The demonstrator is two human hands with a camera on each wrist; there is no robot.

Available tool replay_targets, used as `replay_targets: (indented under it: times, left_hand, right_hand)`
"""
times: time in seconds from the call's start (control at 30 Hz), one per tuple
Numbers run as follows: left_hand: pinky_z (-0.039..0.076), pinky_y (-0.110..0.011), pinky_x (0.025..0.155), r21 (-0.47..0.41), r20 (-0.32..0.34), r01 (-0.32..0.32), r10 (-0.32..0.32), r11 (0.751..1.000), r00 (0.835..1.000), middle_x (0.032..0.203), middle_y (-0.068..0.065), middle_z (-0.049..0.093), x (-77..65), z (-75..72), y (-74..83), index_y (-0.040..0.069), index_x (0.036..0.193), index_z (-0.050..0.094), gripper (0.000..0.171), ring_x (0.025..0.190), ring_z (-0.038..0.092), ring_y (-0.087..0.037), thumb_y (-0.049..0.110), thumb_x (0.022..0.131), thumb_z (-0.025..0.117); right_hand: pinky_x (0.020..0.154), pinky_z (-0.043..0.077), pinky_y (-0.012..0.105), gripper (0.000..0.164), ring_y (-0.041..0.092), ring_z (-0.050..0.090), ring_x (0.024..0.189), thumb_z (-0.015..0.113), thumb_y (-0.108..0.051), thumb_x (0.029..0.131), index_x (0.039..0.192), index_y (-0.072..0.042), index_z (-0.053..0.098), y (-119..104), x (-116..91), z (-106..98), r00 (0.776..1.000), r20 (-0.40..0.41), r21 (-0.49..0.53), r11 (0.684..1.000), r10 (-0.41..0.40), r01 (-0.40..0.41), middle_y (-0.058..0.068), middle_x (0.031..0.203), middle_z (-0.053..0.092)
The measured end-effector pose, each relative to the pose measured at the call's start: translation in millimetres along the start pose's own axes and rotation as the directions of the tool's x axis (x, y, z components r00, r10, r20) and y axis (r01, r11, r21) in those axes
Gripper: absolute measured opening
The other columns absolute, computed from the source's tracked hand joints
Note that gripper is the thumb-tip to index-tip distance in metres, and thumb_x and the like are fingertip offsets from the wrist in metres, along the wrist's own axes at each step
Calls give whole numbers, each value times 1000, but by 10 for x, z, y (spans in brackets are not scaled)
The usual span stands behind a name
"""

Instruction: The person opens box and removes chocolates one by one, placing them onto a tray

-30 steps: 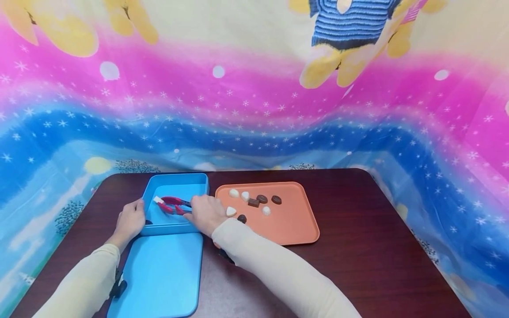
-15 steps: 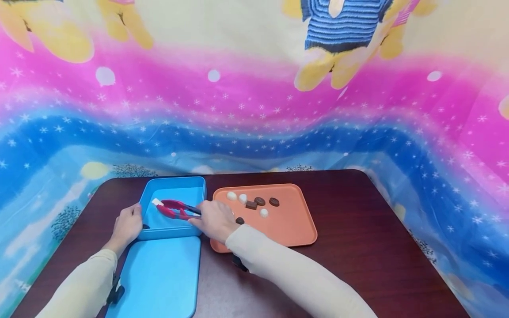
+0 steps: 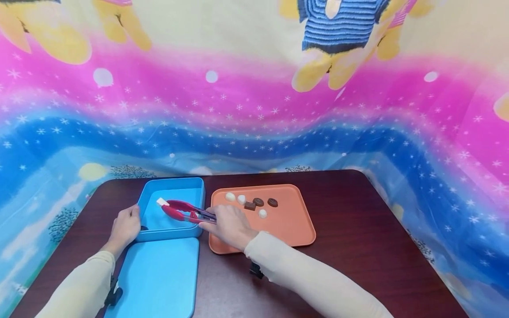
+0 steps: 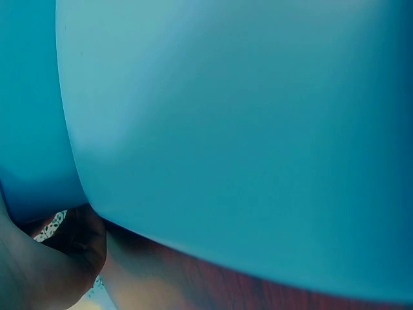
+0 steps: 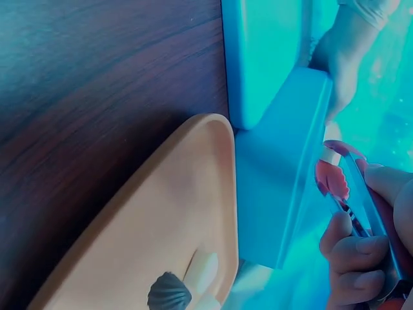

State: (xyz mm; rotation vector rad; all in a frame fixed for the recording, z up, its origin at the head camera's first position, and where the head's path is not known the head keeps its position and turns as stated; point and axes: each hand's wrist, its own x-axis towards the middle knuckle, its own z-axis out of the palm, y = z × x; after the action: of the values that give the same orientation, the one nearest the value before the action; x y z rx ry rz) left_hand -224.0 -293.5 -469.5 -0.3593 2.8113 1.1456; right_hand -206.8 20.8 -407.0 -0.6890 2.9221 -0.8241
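Observation:
My left hand (image 3: 125,226) grips the left wall of a blue open box (image 3: 171,232). In the left wrist view, its curled fingers sit at the box's lower edge. My right hand (image 3: 229,226) holds a pair of red-tipped tongs (image 3: 178,210) reaching over the box from the right. A small white chocolate-like piece (image 3: 162,202) is between the tong tips, above the box's interior. At the box's front left inner corner lies a dark piece (image 3: 144,228). The right wrist view shows fingers wrapped around the metal tong arms (image 5: 368,194).
Right of the box, an orange tray (image 3: 278,232) carries several brown and white pieces, including a dark brown oval (image 3: 272,202) and a dark shell shape (image 5: 169,292). A flat blue lid (image 3: 159,276) lies in front of the box. A patterned cloth (image 3: 254,101) stands behind the table.
My right hand has drawn to the right over the tray's left edge, and the tongs have shifted right with the white piece still at their tips. My left hand stays at the box wall.

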Motion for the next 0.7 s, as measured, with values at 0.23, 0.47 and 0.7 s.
replay_targets:
  times: [0.23, 0.47, 0.7]
  left_hand:
    - [23, -73, 116, -6, 14, -8, 8, 1000, 1000, 161, -37, 18, -22, -17, 1, -5, 159, 13, 69, 147, 19, -59, 43, 109, 6]
    - [25, -74, 115, -5, 10, -16, 16, 1000, 1000, 160, -38, 20, -31, -15, 3, -6, 158, 14, 69, 146, 23, -59, 42, 109, 6]
    - [30, -73, 114, 5, -1, -17, 17, 1000, 1000, 154, -38, 31, -28, -11, 6, -5, 158, 21, 68, 141, 32, -57, 41, 110, 6]
  right_hand:
    - [47, 39, 20, 32, 5, 51, 56, 72, -45, 93, 115, -22, 76, 120, -154, -124, 1000, -10, 39, 999, -1, 2, -12, 73, 63]
    - [48, 41, 20, 38, 5, 52, 58, 74, -45, 91, 123, -24, 74, 256, -337, -233, 999, -26, 51, 998, 35, -33, -10, 76, 67]
    - [51, 41, 21, 40, 5, 53, 61, 75, -46, 90, 122, -22, 75, 418, -492, -303, 998, -61, 33, 999, 36, -34, -8, 83, 73]
